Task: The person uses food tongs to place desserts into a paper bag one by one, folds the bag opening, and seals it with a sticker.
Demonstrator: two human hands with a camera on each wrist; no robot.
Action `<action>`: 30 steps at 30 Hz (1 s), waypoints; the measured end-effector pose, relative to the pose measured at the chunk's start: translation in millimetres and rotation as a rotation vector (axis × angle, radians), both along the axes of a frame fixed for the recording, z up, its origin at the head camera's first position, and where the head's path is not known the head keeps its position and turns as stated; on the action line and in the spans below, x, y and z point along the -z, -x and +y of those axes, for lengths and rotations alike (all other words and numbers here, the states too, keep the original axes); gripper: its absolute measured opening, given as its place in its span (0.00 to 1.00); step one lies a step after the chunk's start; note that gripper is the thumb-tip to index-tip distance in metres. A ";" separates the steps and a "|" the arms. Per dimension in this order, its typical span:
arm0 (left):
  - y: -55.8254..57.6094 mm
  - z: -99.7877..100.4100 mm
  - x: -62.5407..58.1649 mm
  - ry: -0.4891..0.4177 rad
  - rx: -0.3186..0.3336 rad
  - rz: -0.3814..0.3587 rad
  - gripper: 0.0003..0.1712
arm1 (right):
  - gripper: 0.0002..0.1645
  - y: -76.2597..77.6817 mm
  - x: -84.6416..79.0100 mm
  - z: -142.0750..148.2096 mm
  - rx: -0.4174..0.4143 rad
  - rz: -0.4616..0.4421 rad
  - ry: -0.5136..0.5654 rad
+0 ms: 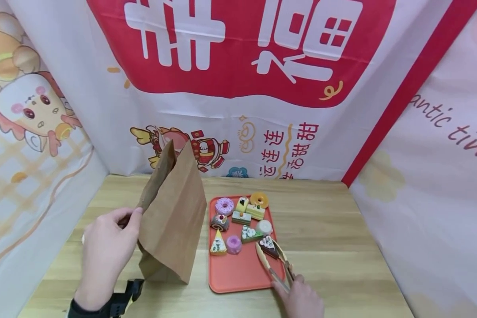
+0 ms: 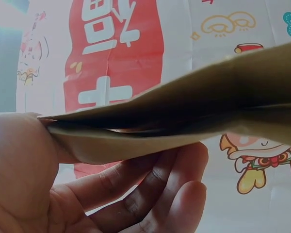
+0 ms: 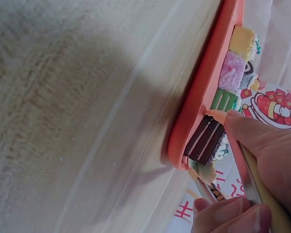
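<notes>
My left hand [image 1: 110, 245] pinches the top edge of a brown paper bag [image 1: 175, 221], which stands upright left of the tray. In the left wrist view the thumb and fingers lie on either side of the bag's narrow opening [image 2: 150, 128]. With my right hand [image 1: 302, 298] I hold a pair of tongs [image 1: 271, 267]. Their tips straddle a chocolate cake slice [image 3: 204, 140] with a white top, at the right side of the red tray [image 1: 238, 276]. A green cake slice [image 1: 249, 234] lies beside it.
Several toy pastries fill the tray's far part, among them a purple donut [image 1: 224, 206], an orange donut [image 1: 259, 200], a pink cake [image 1: 234, 244] and a yellow wedge [image 1: 218, 245]. Printed cloth [image 1: 238, 141] hangs behind and at both sides of the wooden table [image 1: 322, 229].
</notes>
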State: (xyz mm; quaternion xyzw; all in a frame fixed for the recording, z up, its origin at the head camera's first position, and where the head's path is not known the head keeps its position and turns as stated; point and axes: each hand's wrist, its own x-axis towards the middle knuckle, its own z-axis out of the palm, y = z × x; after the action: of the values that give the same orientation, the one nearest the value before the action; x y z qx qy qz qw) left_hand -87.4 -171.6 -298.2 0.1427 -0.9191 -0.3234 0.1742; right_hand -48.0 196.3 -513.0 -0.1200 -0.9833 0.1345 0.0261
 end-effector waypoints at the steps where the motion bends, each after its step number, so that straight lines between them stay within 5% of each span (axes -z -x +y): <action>1: -1.1 -0.3 0.4 -0.002 -0.006 -0.003 0.17 | 0.40 0.5 -0.3 0.4 -0.007 0.004 0.005; 30: -2.5 2.6 2.3 -0.030 0.006 -0.014 0.18 | 0.44 -2.5 -7.1 3.3 0.003 -0.054 0.050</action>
State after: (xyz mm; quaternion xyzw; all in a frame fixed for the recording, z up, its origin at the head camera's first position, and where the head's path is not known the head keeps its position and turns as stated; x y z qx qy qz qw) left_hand -84.9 -169.0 -300.5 0.1447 -0.9158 -0.3366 0.1644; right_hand -45.5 199.6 -505.9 -0.1259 -0.9797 0.1560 -0.0032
